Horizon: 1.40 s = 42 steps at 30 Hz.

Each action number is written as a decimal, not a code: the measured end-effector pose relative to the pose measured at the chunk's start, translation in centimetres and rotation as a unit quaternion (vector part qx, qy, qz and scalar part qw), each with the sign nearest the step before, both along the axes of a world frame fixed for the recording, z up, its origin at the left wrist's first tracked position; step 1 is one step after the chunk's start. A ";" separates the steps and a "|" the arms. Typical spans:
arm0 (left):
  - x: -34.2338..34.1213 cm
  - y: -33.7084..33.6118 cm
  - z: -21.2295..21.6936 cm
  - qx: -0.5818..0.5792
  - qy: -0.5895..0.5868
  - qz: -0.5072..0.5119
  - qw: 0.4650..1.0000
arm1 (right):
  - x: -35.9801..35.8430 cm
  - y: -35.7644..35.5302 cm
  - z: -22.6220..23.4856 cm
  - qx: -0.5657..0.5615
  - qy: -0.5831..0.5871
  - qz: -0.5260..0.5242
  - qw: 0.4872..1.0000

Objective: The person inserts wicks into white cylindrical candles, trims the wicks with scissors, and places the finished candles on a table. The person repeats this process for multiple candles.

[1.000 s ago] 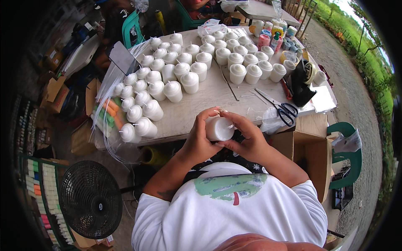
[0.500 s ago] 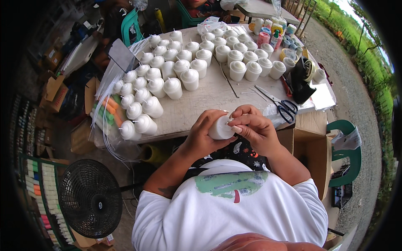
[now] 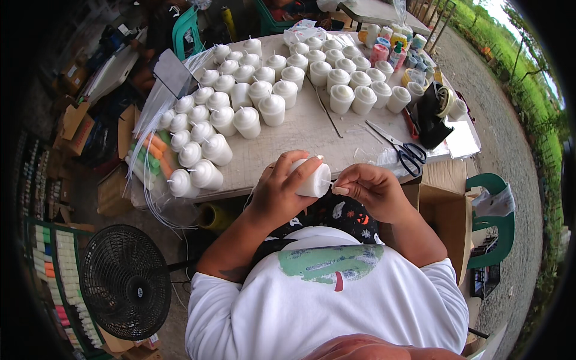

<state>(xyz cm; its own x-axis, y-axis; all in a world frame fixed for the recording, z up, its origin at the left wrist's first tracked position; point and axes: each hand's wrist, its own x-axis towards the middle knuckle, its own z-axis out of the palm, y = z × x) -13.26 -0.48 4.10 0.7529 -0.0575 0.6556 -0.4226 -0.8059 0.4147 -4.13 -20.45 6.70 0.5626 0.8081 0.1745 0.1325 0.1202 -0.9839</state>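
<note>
The curled left hand (image 3: 278, 191) grasps and partly hides a tilted candle (image 3: 313, 181); beside this grip, the right hand (image 3: 373, 189) pinches the wick (image 3: 327, 182), covering its tip.

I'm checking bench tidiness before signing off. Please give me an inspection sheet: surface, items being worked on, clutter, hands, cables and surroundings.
Surface: pale tabletop, with thin white scraps near the scissors.
Items being worked on: one white candle with its wick sticking out; rows of similar candles stand on the tabletop.
Clutter: scissors, thin dark rod, black tape dispenser, small jars and bottles.
Hands: left hand grips the candle; right hand pinches the wick.
Cables: none certain; thin pale strands trail at the table's left end.
Surroundings: black fan at left; open cardboard box, green chair and gravel path at right.
</note>
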 end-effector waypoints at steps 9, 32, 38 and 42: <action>0.4 -0.5 -0.2 -0.099 0.010 -0.025 0.995 | -0.3 0.8 0.6 -0.018 -0.200 -0.061 0.978; 0.2 -1.1 0.3 -0.092 0.000 -0.045 0.995 | -0.3 0.5 -0.2 -0.001 -0.117 -0.082 0.990; 0.1 -0.8 0.4 -0.151 0.049 -0.065 0.985 | 0.1 0.3 1.7 -0.018 -0.218 -0.047 0.975; -0.2 -0.6 1.0 -0.213 0.114 -0.110 0.964 | 1.0 0.4 1.9 0.048 -0.371 -0.024 0.927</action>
